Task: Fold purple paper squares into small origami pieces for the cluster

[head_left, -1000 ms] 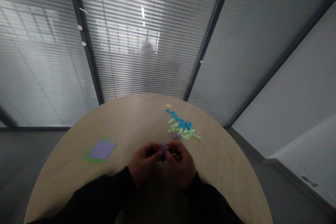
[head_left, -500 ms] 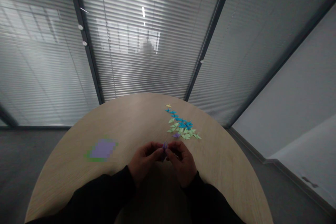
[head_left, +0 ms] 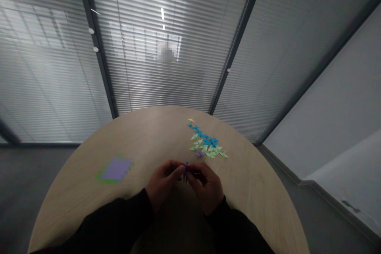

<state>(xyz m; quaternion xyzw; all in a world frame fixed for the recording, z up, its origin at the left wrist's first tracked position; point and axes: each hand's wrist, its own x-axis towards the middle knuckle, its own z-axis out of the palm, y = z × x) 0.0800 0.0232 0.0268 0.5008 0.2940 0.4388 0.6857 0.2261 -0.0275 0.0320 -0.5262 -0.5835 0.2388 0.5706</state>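
Between my fingertips is a small folded purple paper piece [head_left: 185,169], upright and narrow, above the near part of the table. My left hand [head_left: 165,180] pinches it from the left with thumb and forefinger. From the right, my right hand [head_left: 206,184] closes its fingertips on the same piece. Parts of the paper are hidden behind the fingers. Just beyond my right hand lies a purple origami crane [head_left: 199,153], beside several pale green cranes [head_left: 212,154]. Blue cranes [head_left: 210,141] lie farther back, with one yellow crane [head_left: 191,120] at the far end.
A blurred stack of purple and green paper sheets [head_left: 116,169] lies at the left on the round wooden table [head_left: 143,135]. Behind the table stands a glass partition with blinds [head_left: 160,83]. A white wall [head_left: 336,119] is at the right.
The purple paper has turned slightly between my fingers and shows narrower, with more of it below the fingertips. My right fingers have shifted a little. The cranes and the paper stack stay put.
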